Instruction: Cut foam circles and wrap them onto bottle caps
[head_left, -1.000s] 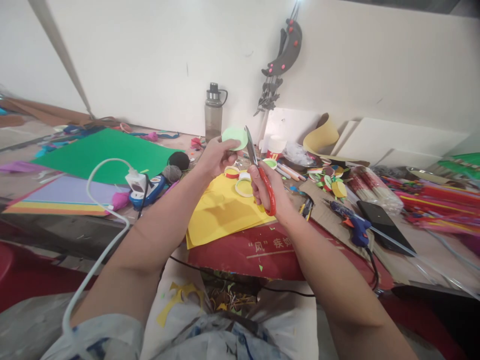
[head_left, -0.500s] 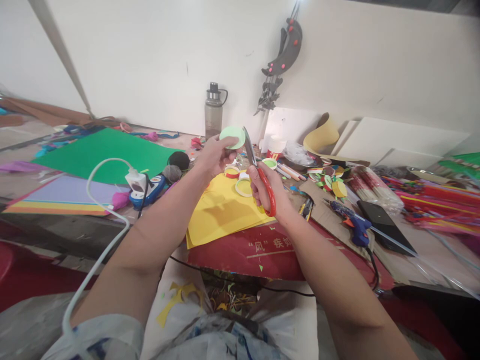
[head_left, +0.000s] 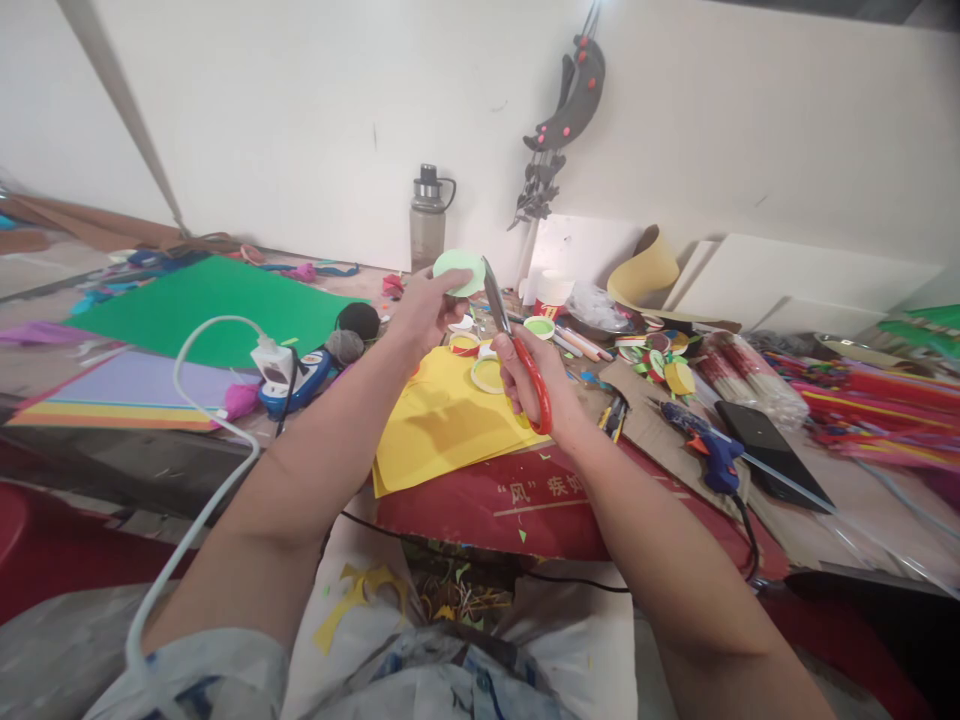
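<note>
Two bare forearms reach forward: the left hand (head_left: 429, 308) pinches a pale green disc (head_left: 459, 272) above the tabletop (head_left: 577, 385); the right hand (head_left: 534, 378) grips red-handled scissors (head_left: 504, 310), blades angled up beside it.

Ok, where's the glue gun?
In the head view, the blue glue gun lies on the right, on the cardboard, just left of the black phone.

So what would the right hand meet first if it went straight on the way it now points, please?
Probably the light green paper disc in the left hand, near the scissors, though depth is hard to judge.
</note>
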